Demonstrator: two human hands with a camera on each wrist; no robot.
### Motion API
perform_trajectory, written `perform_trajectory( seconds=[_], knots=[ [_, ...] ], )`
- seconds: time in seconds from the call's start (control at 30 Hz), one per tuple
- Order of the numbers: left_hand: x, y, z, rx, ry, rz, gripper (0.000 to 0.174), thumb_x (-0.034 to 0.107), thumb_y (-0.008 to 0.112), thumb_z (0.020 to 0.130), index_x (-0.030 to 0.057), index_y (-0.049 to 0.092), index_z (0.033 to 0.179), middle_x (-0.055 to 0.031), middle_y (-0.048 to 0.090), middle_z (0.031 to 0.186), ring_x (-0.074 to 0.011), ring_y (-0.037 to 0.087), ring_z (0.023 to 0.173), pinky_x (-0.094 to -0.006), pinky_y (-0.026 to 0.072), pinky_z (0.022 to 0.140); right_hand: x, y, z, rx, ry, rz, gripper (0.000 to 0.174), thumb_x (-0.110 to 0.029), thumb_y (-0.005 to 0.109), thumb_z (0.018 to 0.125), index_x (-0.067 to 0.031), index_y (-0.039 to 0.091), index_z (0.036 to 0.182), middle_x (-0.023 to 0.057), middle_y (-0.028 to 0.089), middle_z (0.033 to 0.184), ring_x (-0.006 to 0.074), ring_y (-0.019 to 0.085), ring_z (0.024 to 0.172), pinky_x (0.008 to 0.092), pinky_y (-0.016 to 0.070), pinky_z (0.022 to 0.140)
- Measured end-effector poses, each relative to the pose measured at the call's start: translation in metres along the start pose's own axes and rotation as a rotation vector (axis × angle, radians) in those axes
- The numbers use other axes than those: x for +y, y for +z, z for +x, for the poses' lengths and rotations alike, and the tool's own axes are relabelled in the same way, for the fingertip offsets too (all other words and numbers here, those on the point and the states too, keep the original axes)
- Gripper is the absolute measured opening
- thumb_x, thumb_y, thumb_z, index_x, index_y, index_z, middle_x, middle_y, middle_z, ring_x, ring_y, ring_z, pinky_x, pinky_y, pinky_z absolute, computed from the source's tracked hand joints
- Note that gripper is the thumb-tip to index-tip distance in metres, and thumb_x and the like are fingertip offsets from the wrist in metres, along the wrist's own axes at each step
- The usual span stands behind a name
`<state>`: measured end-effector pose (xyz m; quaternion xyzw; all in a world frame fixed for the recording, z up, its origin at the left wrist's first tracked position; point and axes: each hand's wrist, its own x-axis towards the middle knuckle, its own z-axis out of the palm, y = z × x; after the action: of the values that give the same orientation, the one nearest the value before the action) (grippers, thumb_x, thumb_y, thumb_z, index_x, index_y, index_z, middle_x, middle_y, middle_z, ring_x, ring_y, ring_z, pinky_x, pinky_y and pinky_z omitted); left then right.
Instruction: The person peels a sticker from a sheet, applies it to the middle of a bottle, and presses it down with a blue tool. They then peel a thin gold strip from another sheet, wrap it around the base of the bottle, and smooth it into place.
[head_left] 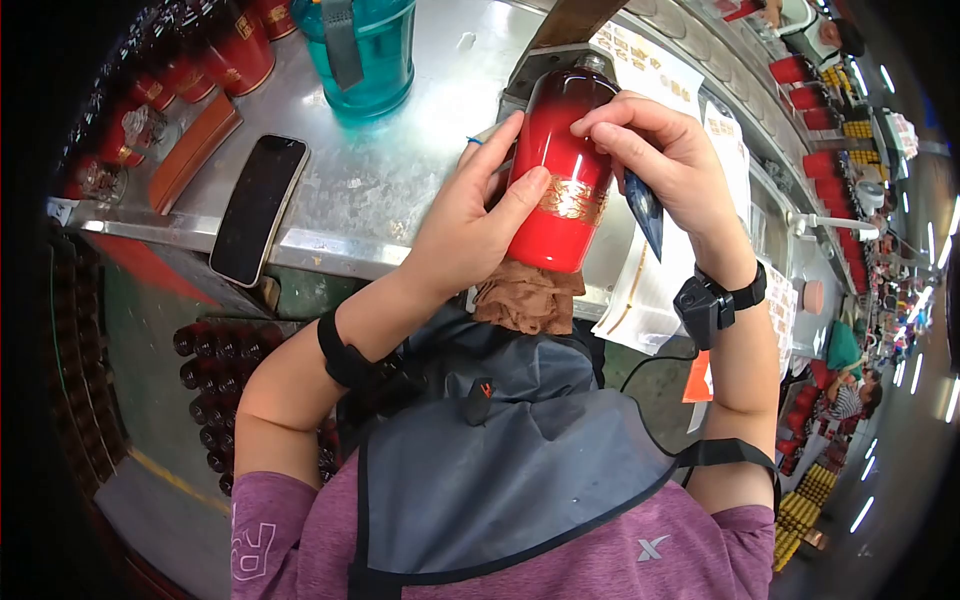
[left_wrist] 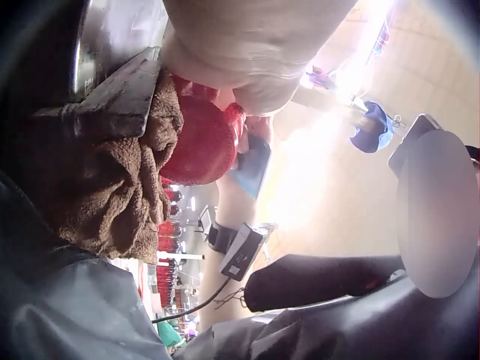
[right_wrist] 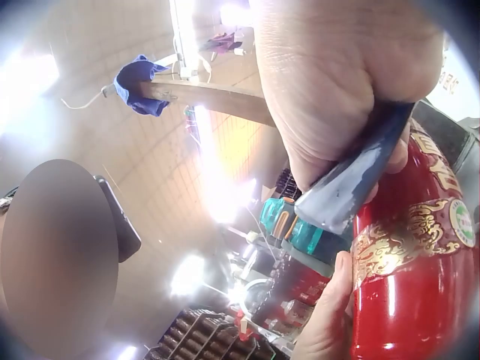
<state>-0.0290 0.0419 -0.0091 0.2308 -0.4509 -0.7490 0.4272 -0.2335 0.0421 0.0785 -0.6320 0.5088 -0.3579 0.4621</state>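
Observation:
A glossy red bottle (head_left: pixel 570 245), dark toward its neck and banded with gold pattern, lies tilted with its base toward me. My left hand (head_left: pixel 465 225) holds it from the left side, thumb across the front. On the other side, my right hand (head_left: pixel 665 165) has thumb and index fingertips brought together close over the upper bottle. Its other fingers grip a dark blue flat tapered tool (head_left: pixel 645 215) against the palm. In the right wrist view the tool (right_wrist: pixel 349 191) shows a worn, wide end, and gold characters mark the bottle (right_wrist: pixel 412 300). A crumpled brown cloth (head_left: pixel 525 300) lies beneath the base.
On the metal table (head_left: pixel 400 170) are a black phone (head_left: pixel 260 205), a brown case (head_left: pixel 195 150) and a teal jug (head_left: pixel 365 60). More red bottles (head_left: pixel 215 50) stand at the far left. Printed label sheets (head_left: pixel 650 270) lie at right, and crates of dark bottles (head_left: pixel 215 380) sit below.

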Motion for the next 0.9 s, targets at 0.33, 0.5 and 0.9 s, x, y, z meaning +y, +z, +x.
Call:
perform_trajectory(
  seconds=[0.33, 0.5, 0.9],
  knots=[
    [-0.015, -0.004, 0.003, 0.033, 0.056, 0.076, 0.071, 0.021, 0.064, 0.099, -0.0102, 0.027, 0.151, -0.0185, 0.043, 0.139, -0.0223, 0.053, 0.126, -0.0313, 0.0466, 0.102, -0.001, 0.000, 0.001, 0.018, 0.005, -0.037, 0.017, -0.014, 0.064, 0.098, 0.0000, 0.072, 0.103, 0.0011, 0.069, 0.095, 0.0062, 0.061, 0.088, 0.0225, 0.0492, 0.080],
    [-0.013, -0.007, 0.003, -0.006, 0.060, 0.102, 0.076, 0.022, 0.067, 0.097, -0.0110, 0.025, 0.151, -0.0195, 0.042, 0.137, -0.0241, 0.050, 0.129, -0.0332, 0.0443, 0.105, -0.004, -0.001, -0.001, 0.023, 0.006, -0.039, 0.018, -0.015, 0.063, 0.099, 0.0001, 0.073, 0.104, 0.0010, 0.069, 0.094, 0.0064, 0.061, 0.087, 0.0226, 0.0494, 0.079],
    [0.004, -0.021, -0.003, -0.235, 0.378, 0.896, 0.135, 0.052, 0.091, 0.060, -0.0005, 0.012, 0.157, -0.0287, 0.022, 0.157, -0.0466, 0.025, 0.145, -0.0489, 0.0268, 0.118, -0.017, 0.019, -0.057, 0.323, 0.183, 0.211, 0.039, -0.003, 0.074, 0.087, -0.0014, 0.063, 0.125, 0.0025, 0.064, 0.108, 0.0101, 0.061, 0.097, 0.0251, 0.0497, 0.087]
  ],
)
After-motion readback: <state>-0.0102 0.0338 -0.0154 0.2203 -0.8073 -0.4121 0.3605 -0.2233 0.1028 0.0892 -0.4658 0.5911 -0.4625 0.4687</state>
